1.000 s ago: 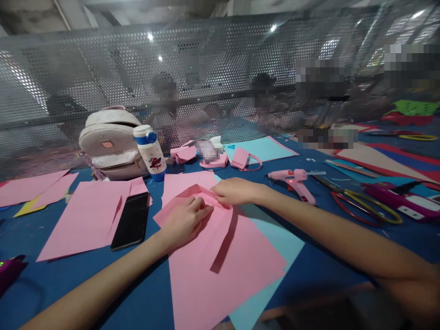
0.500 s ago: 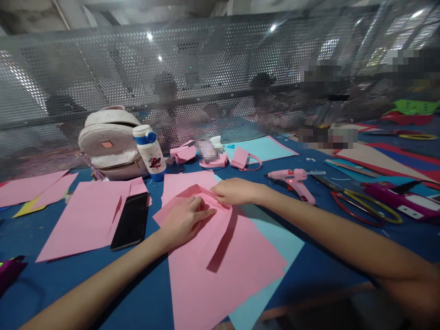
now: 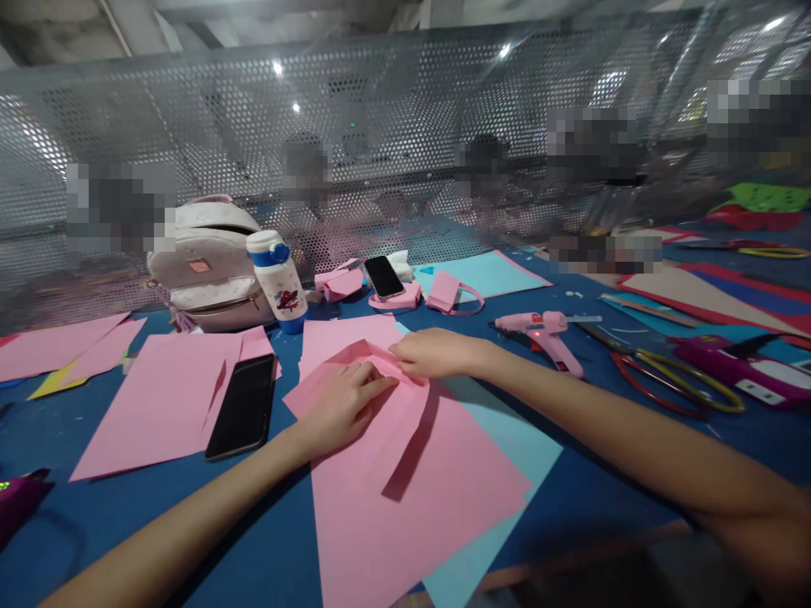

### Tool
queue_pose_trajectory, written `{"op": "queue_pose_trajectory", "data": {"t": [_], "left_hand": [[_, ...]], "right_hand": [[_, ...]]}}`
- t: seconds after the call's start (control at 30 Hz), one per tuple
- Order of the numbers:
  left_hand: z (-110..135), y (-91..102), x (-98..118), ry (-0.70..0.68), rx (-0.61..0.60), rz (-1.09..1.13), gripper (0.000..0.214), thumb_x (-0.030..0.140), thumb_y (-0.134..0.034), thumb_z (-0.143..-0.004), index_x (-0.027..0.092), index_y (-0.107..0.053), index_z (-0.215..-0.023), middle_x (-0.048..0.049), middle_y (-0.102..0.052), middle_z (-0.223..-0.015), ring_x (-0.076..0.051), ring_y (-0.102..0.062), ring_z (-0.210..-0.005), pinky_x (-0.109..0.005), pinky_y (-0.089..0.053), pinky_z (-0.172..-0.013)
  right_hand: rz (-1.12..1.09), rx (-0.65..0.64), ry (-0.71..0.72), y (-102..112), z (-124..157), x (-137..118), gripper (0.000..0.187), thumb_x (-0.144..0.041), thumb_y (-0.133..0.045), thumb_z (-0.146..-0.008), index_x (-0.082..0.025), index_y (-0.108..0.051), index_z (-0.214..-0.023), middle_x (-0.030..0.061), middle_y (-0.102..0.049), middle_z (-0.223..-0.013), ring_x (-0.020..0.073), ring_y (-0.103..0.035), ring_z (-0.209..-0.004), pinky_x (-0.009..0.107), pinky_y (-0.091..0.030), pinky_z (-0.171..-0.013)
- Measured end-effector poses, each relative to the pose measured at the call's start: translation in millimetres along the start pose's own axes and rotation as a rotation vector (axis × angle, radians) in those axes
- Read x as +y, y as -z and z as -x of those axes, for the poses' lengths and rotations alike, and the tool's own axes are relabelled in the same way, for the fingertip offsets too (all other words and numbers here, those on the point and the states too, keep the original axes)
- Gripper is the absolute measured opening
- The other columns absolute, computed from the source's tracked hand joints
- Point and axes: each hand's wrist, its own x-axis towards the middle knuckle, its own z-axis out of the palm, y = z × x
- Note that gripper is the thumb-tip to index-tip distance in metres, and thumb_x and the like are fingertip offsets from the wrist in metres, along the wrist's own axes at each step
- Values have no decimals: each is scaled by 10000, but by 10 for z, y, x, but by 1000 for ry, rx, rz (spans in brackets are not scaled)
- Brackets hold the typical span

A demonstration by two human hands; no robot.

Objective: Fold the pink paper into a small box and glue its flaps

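A folded piece of pink paper (image 3: pixel 405 431) stands partly raised in the middle of the table. My left hand (image 3: pixel 335 405) lies over its near left side, fingers bent and pressed on the paper near the fold. At the far right end of that fold, my right hand (image 3: pixel 434 350) pinches the paper; its fingertips are partly hidden. Beneath are flat pink sheets (image 3: pixel 418 540), with a light blue sheet (image 3: pixel 532 447) showing from under them on the right. A pink glue gun (image 3: pixel 538 325) with a lit red light rests to the right of my right hand.
On the left lie a black phone (image 3: pixel 244 405) and more pink sheets (image 3: pixel 152 397). A water bottle (image 3: pixel 282 287) and a white backpack (image 3: pixel 212 291) stand behind. Small pink paper bags (image 3: pixel 442 290) sit at the back. Scissors (image 3: pixel 672 380) and a purple tool (image 3: pixel 748 371) lie right.
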Motion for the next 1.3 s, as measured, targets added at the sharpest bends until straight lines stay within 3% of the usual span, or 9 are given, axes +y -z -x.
{"op": "queue_pose_trajectory", "data": {"t": [0.23,0.53,1.3], "left_hand": [[6,-1,19,-10,-17,-26,438,96,-410,-961,193,-531,-1370,-97,-589,-1078,-238,-538,-988,-372,-478,-833],[9,37,61,-19,-14,-117,319,176,-386,-1006,193,-589,-1252,-88,-613,-1028,-228,-582,-907,-354,-479,-742],[-1,71,81,-52,-61,-213,331,151,-360,-1017,160,-621,-1220,-79,-636,-982,-227,-580,-848,-356,-472,-695]], "right_hand": [[0,6,3,-14,-6,14,302,-195,-433,-934,-125,-718,-1005,140,-743,-995,225,-673,-781,277,-280,-534],[-4,7,-3,-1,7,4,297,-195,-435,-935,-133,-714,-1014,136,-744,-982,218,-671,-760,271,-293,-542],[-19,-7,-7,-4,15,10,291,-181,-450,-925,-117,-723,-1000,152,-741,-979,229,-670,-765,278,-296,-545]]}}
